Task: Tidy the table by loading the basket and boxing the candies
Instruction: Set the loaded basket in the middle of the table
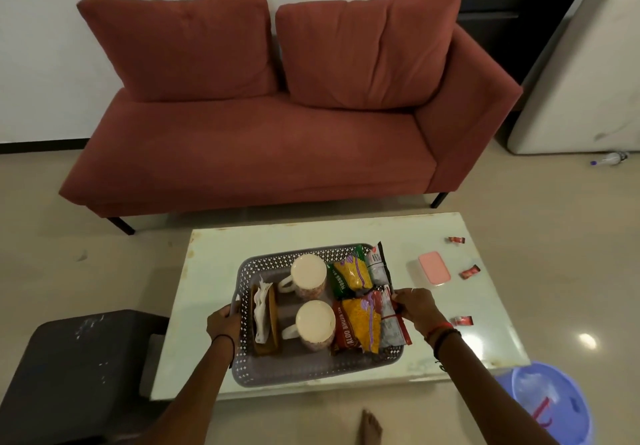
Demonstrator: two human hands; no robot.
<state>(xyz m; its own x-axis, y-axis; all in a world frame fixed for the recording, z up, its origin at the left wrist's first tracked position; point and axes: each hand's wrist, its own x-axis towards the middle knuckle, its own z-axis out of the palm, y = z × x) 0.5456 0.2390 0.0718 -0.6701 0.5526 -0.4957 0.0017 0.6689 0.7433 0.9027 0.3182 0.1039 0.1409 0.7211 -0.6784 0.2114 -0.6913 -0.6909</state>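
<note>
Head view: The grey perforated basket (pixel 311 372) is sitting on the white table (pixel 214 271), toward its near edge. The left hand (pixel 223 323) is gripping the basket's left handle, fingers curling round it. The right hand (pixel 417 309) is closing over the right rim, fingertips touching a red-edged silver packet (pixel 391 326) there.

Inside, two cream mugs (pixel 309 276) are standing in the middle, a wooden tissue holder (pixel 265 320) is lying along the left wall, and two yellow snack packets (pixel 356 326) are lying on the right.

A pink-lidded box (pixel 434 268) is resting on the table to the right of the basket, lid on. Three red candies (pixel 469 272) are lying loose on the table beyond it, well apart from one another.

A red sofa (pixel 259 115) is standing behind the table, and a blue bucket (pixel 547 406) is sitting on the floor at the near right.
</note>
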